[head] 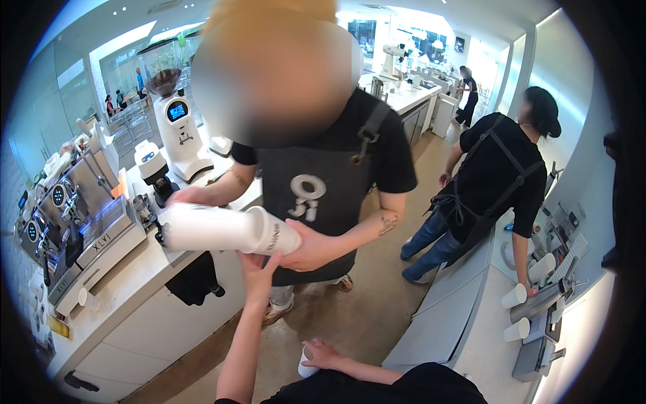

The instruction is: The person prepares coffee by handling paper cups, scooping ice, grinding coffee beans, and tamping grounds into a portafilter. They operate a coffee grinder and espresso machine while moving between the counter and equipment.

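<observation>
My left hand point(260, 275) reaches up to a white paper cup point(277, 235) with dark print. A co-worker's hand point(315, 247) holds that cup. Part of my left hand's fingers is hidden beneath the cups, so whether they grip anything is unclear. Joined to the printed cup's mouth is a long, motion-blurred white stack of cups point(207, 227), lying sideways, with the co-worker's other hand point(189, 196) at its far end. Low in the picture, my right hand point(323, 353) grips another white paper cup point(307, 364) at its rim, close to my body.
A co-worker in a dark apron point(313, 202) stands directly before me. On the left counter are an espresso machine point(96, 242), a coffee grinder point(179, 126) and a small cup point(88, 299). Another person point(497, 166) leans over the right counter, near paper cups point(516, 329).
</observation>
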{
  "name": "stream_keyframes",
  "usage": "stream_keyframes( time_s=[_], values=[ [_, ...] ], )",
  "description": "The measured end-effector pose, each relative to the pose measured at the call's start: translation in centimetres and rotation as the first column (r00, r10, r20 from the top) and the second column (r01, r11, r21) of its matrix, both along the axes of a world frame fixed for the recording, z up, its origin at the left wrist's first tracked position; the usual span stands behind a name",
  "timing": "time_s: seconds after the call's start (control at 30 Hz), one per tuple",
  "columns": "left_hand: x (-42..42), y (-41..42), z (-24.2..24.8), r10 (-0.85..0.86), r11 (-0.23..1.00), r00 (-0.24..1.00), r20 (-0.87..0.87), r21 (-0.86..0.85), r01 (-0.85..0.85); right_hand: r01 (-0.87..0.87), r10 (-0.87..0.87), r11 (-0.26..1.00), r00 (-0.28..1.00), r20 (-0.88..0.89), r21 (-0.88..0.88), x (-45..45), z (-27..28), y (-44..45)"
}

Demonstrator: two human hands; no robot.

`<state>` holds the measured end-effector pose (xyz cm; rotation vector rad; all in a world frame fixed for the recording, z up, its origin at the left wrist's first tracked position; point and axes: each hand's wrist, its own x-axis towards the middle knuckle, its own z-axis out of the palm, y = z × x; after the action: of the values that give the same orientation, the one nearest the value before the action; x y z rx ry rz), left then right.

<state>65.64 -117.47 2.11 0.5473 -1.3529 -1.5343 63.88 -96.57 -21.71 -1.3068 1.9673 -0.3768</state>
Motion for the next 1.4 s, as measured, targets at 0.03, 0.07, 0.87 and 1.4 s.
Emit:
stream_keyframes(
  time_s=[0.03,0.07,0.87,1.4],
  values=[
    [1.0,0.0,-0.6,0.096,0.995,0.992,0.085,-0.002,-0.096,0.003,-0.003,1.000,1.000,-0.011,-0.007,0.1,0.6,0.0],
    [2.7,0.2,-1.4,0.202,0.979,0.963,0.178,-0.011,-0.203,-0.007,0.006,1.000,1.000,-0.013,-0.011,0.3,1.2,-0.1],
    [32.3,14.8,-4.0,-0.289,0.456,0.865,-0.409,0.736,0.500,-0.251,0.269,0.951,0.387,0.882,-0.180,13.2,22.1,-11.4],
    [47.9,9.8,-7.6,0.183,0.777,0.983,-0.018,0.615,-0.133,-0.780,0.557,0.604,0.266,0.787,-0.163,34.7,20.7,-25.1]
  ],
)
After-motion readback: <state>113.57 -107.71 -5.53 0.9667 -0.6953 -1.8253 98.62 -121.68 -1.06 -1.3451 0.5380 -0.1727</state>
